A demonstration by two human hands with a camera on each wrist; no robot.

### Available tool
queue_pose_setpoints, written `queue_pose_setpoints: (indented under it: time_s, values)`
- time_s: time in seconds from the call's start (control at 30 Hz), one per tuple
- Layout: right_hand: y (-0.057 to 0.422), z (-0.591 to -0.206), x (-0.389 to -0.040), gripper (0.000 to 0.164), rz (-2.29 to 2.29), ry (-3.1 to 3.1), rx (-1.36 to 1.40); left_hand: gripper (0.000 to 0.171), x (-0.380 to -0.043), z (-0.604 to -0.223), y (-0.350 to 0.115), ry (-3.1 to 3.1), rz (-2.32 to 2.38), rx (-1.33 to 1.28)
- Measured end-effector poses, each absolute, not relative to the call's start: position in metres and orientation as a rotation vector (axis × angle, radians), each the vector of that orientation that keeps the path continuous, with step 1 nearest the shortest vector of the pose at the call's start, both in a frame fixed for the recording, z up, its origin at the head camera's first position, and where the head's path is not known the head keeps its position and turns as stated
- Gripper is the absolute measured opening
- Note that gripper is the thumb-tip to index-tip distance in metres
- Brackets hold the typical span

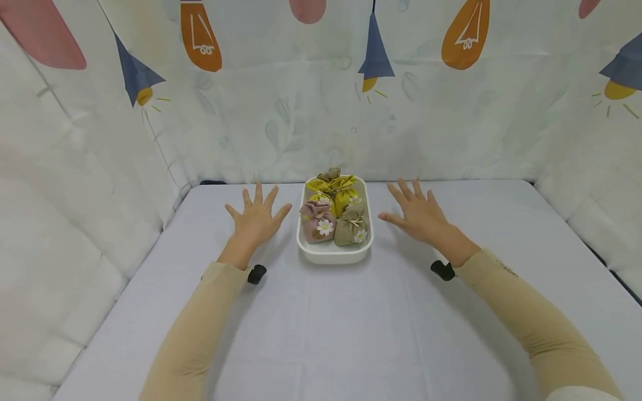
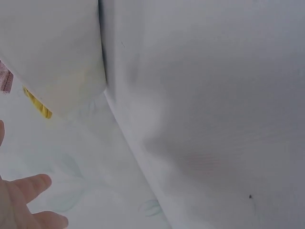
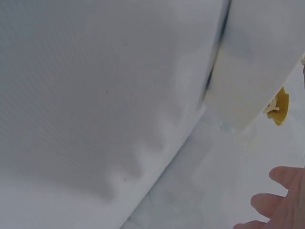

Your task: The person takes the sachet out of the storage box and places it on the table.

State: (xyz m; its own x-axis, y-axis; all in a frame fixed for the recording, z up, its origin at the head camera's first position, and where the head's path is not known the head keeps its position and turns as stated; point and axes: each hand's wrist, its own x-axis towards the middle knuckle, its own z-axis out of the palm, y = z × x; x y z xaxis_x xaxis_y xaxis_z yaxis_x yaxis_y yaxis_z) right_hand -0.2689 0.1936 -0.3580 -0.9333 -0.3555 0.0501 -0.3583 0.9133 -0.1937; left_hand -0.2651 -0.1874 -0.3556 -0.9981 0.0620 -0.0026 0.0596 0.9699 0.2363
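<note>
While I watch through the head camera, the white tray (image 1: 333, 258) sits at the desk's (image 1: 351, 328) twelve o'clock, holding a pink pouch (image 1: 313, 231) at seven, a khaki pouch (image 1: 346, 230) at five and yellow pouches (image 1: 343, 200) toward twelve. My left hand (image 1: 254, 221), at the tray's nine, and right hand (image 1: 421, 217), at three, are both released, fingers spread, apart from the tray.

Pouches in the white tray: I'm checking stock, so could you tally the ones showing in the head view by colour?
Yellow pouches: 2
Khaki pouches: 2
Mauve pouch: 1
Total: 5 showing; whether others are hidden underneath, I cannot tell.
</note>
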Motion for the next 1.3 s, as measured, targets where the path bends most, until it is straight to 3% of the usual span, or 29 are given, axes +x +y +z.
queue_pose_setpoints:
  time_s: [0.57,1.3]
  values:
    - [0.186,-0.357,-0.254,0.076,0.423,-2.885,0.744,0.078,-0.253,-0.356,-0.182,3.117,0.349,0.149]
    - [0.171,-0.354,-0.247,0.070,0.646,-2.881,0.812,0.077,-0.239,-0.358,-0.172,3.093,0.387,0.278]
